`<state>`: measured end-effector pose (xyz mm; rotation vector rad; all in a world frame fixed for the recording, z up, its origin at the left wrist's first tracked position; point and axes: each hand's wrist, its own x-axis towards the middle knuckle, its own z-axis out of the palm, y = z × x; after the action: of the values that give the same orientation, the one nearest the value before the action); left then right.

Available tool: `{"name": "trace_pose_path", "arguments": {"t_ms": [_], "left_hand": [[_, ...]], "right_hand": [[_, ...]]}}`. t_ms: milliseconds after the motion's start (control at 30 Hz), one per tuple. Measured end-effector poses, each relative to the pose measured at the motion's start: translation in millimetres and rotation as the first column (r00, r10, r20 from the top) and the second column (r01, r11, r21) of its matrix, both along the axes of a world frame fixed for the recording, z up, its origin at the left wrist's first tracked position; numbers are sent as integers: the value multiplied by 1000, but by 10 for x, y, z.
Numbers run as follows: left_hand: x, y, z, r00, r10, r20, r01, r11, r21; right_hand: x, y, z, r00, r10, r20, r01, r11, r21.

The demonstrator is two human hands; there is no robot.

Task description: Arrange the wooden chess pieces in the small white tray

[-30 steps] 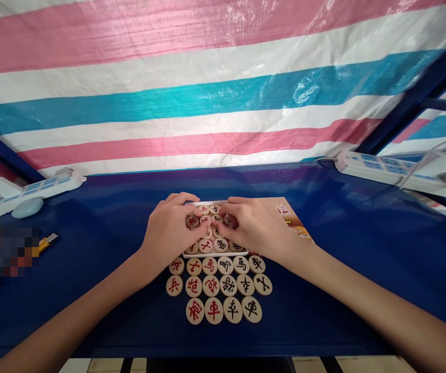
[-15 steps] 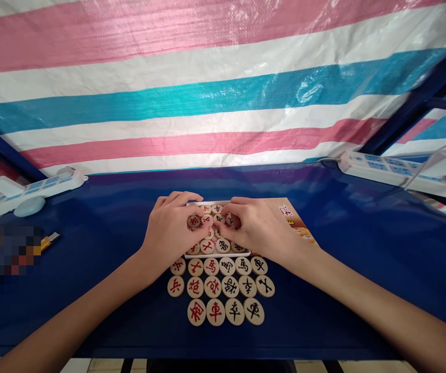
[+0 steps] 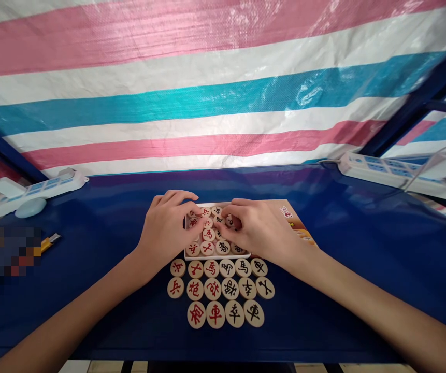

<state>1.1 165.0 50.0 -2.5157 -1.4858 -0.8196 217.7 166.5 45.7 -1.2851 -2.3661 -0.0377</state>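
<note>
A white box [image 3: 217, 257] holds round wooden xiangqi pieces with red characters on its left side and black ones on its right. Over the left part of the box, my left hand [image 3: 168, 223] has its thumb and index finger apart, with red pieces seen between them. My right hand [image 3: 256, 225] curls over the right part, thumb and index finger at either side of a black-lettered xiangqi piece [image 3: 219, 220]. In front of the box lie rows of further pieces, among them a red one [image 3: 215, 314] and a black one [image 3: 234, 313]. My hands hide some boxed pieces.
A printed card or lid [image 3: 285, 212] lies beside the box under my right wrist. Power strips stand at the left [image 3: 40, 191] and right [image 3: 386, 168], with a pale mouse [image 3: 30, 207] and a yellow cutter [image 3: 49, 242] at left. A striped sheet [image 3: 207, 103] hangs behind the blue table [image 3: 121, 321].
My left hand has shifted slightly left, its thumb and finger drawing back from the red pieces, so more of them show. My right hand stays nearly in place.
</note>
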Motion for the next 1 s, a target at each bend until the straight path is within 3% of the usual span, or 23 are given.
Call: {"name": "trace_pose_path", "arguments": {"t_ms": [300,567,833,1000], "left_hand": [[-22,1,-11,997,-70,45,70,997,17],[-30,-58,13,965,-235,116,232,972,37],[-107,-54,38,915,-394,88,402,910,-100],[-86,-42,17,910,-404,91,414,892,-179]], "right_hand": [[63,-69,231,998,6,-58,-7,1000,-13],[33,-112,186,952,302,-45,-305,946,-110],[138,-45,274,971,233,-50,-237,965,-112],[168,6,239,972,236,-15,-236,965,-114]]}}
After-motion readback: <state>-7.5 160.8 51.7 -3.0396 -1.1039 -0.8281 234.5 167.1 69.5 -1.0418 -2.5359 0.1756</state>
